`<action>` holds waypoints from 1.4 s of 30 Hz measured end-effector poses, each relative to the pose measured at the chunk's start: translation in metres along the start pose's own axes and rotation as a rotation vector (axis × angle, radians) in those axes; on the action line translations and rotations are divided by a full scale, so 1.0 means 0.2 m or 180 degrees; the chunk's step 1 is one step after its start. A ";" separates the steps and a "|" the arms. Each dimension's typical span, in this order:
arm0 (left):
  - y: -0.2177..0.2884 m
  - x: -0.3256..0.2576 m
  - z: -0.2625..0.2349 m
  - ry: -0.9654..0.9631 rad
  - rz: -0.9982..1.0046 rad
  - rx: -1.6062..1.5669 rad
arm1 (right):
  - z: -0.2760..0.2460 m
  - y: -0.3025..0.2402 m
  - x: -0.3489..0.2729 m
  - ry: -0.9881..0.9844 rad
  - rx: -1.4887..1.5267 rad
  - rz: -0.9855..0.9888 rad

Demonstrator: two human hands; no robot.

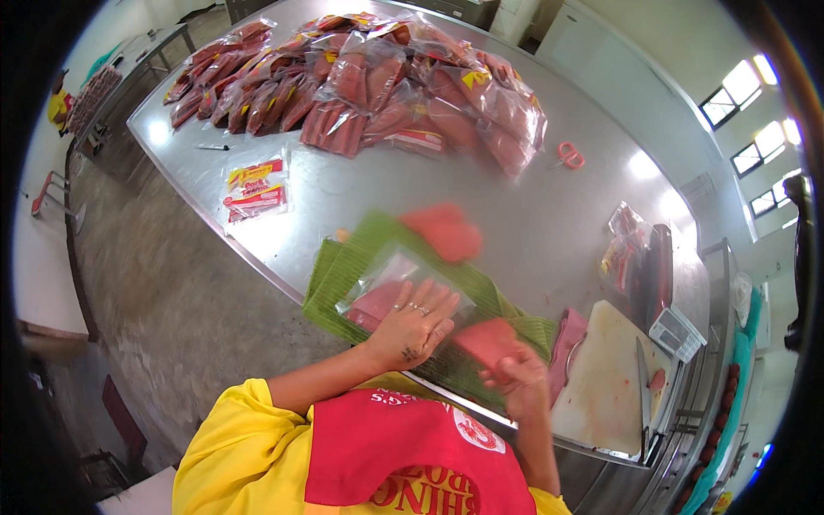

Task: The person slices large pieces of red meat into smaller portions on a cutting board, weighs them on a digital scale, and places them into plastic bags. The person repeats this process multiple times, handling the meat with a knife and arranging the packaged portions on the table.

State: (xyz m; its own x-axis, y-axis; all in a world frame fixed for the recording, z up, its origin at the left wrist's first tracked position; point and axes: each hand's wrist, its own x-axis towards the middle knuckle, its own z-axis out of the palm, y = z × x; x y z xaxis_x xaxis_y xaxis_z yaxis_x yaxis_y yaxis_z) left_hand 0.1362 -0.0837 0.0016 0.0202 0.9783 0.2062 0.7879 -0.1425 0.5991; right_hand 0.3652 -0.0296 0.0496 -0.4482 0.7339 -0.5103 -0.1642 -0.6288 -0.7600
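Observation:
My left hand (414, 324) lies flat, fingers stretched out, on a clear plastic bag (452, 298) with a pink-red meat slice (367, 307) inside. Under the bag is a folded green towel (330, 296). Just to the right, my right hand (522, 378) pinches the edge of a red meat slice (487, 342), held tilted over the towel; its fingertips are partly blurred. Another pinkish-red slab (444, 232), smeared by motion, is at the towel's far edge.
Filled meat bags (369, 77) are heaped across the far side of the steel table (592, 206). A printed packet (257, 190), a pen (214, 147) and red-handled scissors (570, 155) lie nearer. At right, a cutting board (601, 369) holds a long knife (643, 390).

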 end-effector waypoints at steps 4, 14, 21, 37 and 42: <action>0.03 0.02 -0.06 -0.0172 0.0123 0.0096 | 0.15 0.19 0.12 -0.0607 0.0777 0.0242; 0.04 0.04 -0.10 -0.0174 0.0216 -0.0023 | 0.21 0.16 0.50 -0.1656 0.0079 0.0353; -0.01 0.04 -0.05 -0.0023 0.0371 -0.0464 | 0.28 0.16 0.56 -0.1275 -0.0378 0.0489; 0.02 0.11 -0.09 -0.0575 -0.0061 -0.0730 | 0.30 -0.21 1.16 -0.0113 -0.4775 -0.2772; -0.01 0.03 -0.28 -0.0337 -0.0325 -0.0583 | 0.39 -0.30 0.99 -0.0557 -0.4267 -0.0828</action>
State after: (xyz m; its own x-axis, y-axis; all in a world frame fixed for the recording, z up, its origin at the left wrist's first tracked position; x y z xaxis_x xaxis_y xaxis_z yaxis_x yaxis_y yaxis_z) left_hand 0.1011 -0.0852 0.0453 0.0181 0.9980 0.0608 0.6645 -0.0575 0.7451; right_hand 0.2173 0.1325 0.0264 -0.6555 0.6867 -0.3142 0.6609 0.3204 -0.6786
